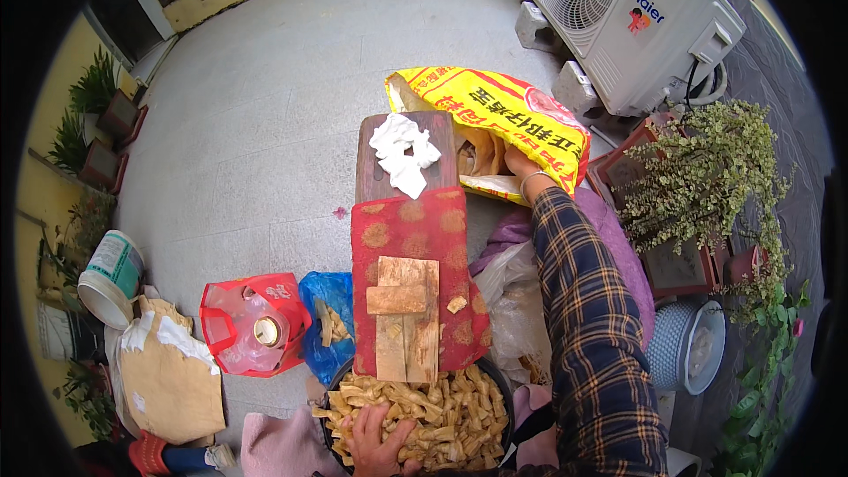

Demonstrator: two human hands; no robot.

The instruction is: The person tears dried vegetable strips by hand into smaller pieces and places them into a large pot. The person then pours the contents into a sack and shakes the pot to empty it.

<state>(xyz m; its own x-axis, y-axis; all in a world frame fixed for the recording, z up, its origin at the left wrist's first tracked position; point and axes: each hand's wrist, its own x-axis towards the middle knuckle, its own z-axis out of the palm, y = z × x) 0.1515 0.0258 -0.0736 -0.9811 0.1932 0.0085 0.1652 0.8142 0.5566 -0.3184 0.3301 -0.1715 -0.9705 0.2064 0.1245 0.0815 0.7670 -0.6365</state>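
Note:
My left hand lies with fingers spread on a heap of tan, twisted dried pieces filling a black basin. My right hand reaches into the mouth of a yellow printed sack; its fingers are hidden inside. Between the hands stands a narrow wooden bench partly covered by a red cloth with gold spots. On the cloth rests a wooden board with a short wooden block across it, a small tan chip beside them. White crumpled fabric lies at the bench's far end.
Left of the basin are a blue bag with tan pieces, a red bag, cardboard and a white bucket. An air-conditioner unit, potted plants and a blue-grey pot stand right.

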